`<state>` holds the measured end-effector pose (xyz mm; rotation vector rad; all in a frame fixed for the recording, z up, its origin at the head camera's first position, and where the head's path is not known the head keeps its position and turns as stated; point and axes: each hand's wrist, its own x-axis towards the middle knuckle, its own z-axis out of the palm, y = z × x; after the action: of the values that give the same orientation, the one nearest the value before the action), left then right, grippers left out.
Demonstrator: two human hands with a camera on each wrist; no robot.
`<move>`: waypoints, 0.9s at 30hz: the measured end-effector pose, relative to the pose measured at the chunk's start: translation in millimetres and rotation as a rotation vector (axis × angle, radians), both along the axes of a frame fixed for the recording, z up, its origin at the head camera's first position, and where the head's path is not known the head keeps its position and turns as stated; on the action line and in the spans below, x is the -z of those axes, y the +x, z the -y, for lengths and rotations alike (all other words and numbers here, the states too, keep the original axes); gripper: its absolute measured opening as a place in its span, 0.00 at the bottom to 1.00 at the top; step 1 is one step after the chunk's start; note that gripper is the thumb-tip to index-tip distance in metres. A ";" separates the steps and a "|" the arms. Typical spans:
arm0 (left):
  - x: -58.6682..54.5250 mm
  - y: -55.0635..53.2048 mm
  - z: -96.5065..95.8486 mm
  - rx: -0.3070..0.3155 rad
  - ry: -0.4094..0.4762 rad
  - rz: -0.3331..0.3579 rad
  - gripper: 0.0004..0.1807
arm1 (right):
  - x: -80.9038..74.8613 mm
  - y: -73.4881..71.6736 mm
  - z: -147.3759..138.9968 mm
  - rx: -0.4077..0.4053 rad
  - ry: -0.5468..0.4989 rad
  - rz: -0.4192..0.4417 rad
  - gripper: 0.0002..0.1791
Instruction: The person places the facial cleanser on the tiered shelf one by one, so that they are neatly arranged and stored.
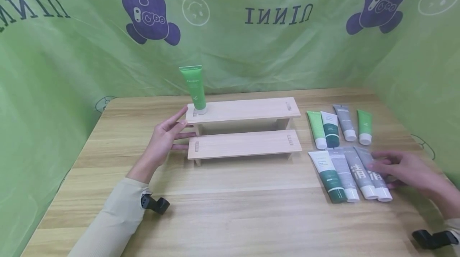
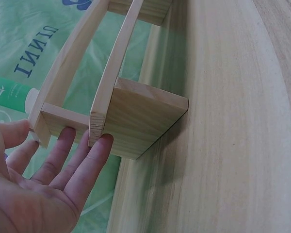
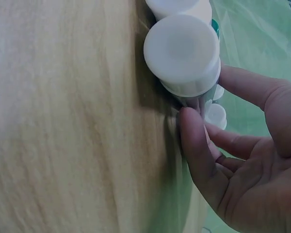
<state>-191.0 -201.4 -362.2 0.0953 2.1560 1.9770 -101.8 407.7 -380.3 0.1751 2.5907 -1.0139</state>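
Note:
My left hand [image 1: 162, 139] is at the left end of a two-step wooden rack [image 1: 244, 145]. In the left wrist view its nearly straight fingers [image 2: 94, 167] reach along the board ends, fingertips against the wood. A green tube [image 1: 194, 89] stands on its white cap at the left of the upper step. At the right, my right hand [image 1: 407, 171] grips the outermost grey tube [image 1: 377, 181] of the front row, which lies with its cap towards me. In the right wrist view, thumb and curled fingers are at the tube's sides, just behind its white cap [image 3: 182, 56].
Beside the held tube lie two grey tubes and a white-and-green tube [image 1: 328, 177]. Behind them is another row with a light green tube [image 1: 317, 129], a white-and-green one, a grey one [image 1: 345, 123] and a small green one [image 1: 365, 127]. Green cloth [image 1: 230, 61] hangs around the table.

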 end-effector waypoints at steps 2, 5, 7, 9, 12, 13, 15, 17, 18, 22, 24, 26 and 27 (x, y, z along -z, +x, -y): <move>-0.2 -0.2 -0.1 0.005 0.001 -0.003 0.29 | -1.5 -1.5 1.3 -0.009 0.031 0.001 0.42; -0.6 -0.3 0.3 0.007 0.001 -0.002 0.29 | -4.7 -3.9 3.2 -0.035 0.083 0.000 0.41; -0.8 -0.3 0.8 0.004 -0.003 0.001 0.29 | -7.0 -5.2 5.3 -0.050 0.115 0.002 0.41; -1.2 -0.2 1.7 -0.003 -0.009 0.004 0.29 | -8.1 -6.9 7.4 -0.064 0.133 0.002 0.40; -1.6 -0.1 2.6 -0.009 -0.011 0.006 0.29 | -8.5 -9.5 10.6 -0.063 0.150 0.003 0.40; -1.4 -0.4 2.6 -0.009 -0.009 0.006 0.29 | -8.5 -10.5 10.9 -0.064 0.155 0.000 0.40; -1.1 -0.7 2.2 -0.005 0.001 0.007 0.29 | -8.2 -11.9 10.8 -0.056 0.151 -0.005 0.40; -0.5 -1.2 1.5 -0.002 0.006 0.006 0.29 | -7.7 -12.7 10.0 -0.049 0.144 -0.005 0.41; -0.1 -1.4 1.2 -0.001 0.009 0.006 0.29 | -7.1 -12.9 9.4 -0.048 0.142 -0.008 0.41; 0.3 -1.3 0.1 -0.003 0.010 0.007 0.29 | -4.2 -12.6 7.9 -0.042 0.129 -0.009 0.42; 0.6 -1.4 -0.3 -0.003 0.013 0.006 0.29 | -2.9 -12.3 7.5 -0.039 0.126 -0.014 0.42; 0.6 -1.5 -0.3 -0.002 0.014 0.005 0.29 | -2.6 -12.1 7.4 -0.038 0.125 -0.016 0.43; 0.6 -1.5 -0.2 -0.002 0.014 0.004 0.29 | -2.5 -12.2 7.3 -0.038 0.123 -0.016 0.43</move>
<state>-192.6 -201.1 -362.9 0.0919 2.1404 1.9920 -114.0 400.4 -377.8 0.1484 2.6614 -0.8472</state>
